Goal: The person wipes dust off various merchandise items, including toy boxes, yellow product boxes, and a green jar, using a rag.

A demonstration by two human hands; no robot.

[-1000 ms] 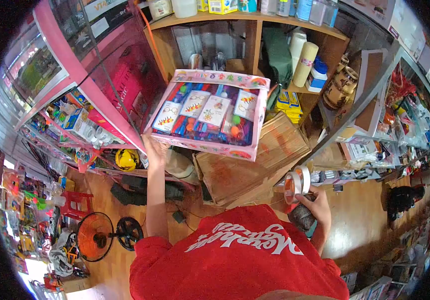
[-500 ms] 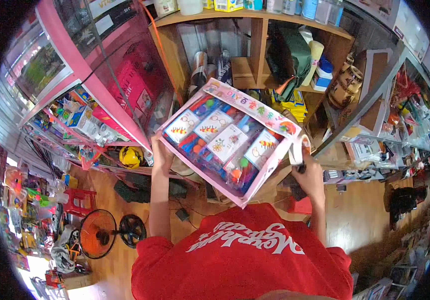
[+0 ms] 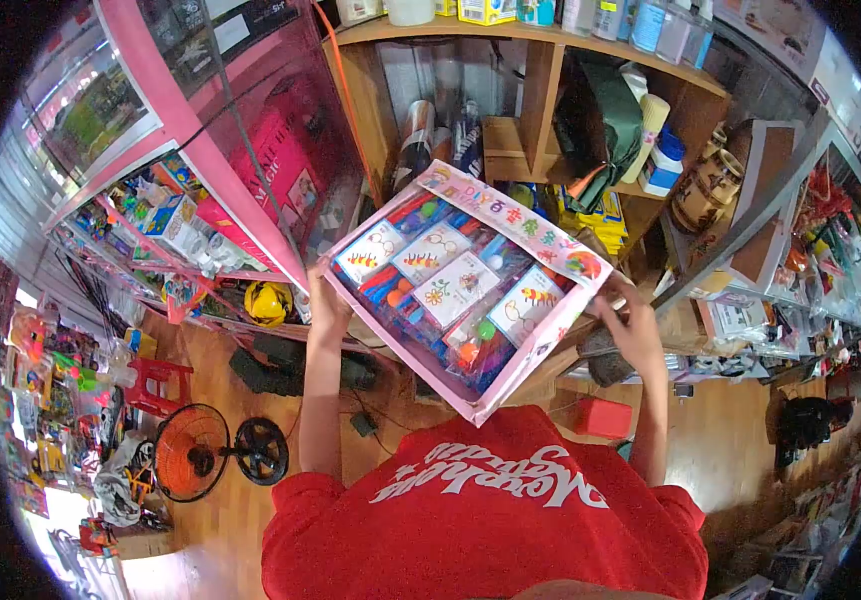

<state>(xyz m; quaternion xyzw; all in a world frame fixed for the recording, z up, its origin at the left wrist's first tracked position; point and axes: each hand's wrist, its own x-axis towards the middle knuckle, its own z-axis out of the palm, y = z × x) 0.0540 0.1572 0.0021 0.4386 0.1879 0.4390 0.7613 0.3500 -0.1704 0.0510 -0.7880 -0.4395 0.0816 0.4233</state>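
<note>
A pink-rimmed DIY craft kit box (image 3: 525,228) is tilted in front of my chest, its clear window facing up. Through the window show several printed cards (image 3: 456,290), an orange pom-pom (image 3: 468,354) and bundles of coloured sticks. My left hand (image 3: 326,312) grips the box's left corner, the fingers partly hidden behind it. At the right corner, my right hand (image 3: 634,325) has its fingers curled against the box's side. The box hides part of the fingertips there.
Ahead stands a wooden shelf (image 3: 540,100) with bottles on top. A pink-framed glass case (image 3: 240,190) is at left, and another display case (image 3: 750,240) at right. On the floor are a fan (image 3: 192,453), a red stool (image 3: 160,388) and a red box (image 3: 604,417).
A white and brown ring-like thing by my right hand no longer shows. That hand has moved up against the box's right corner. The box has shifted slightly in my left hand's grip.
</note>
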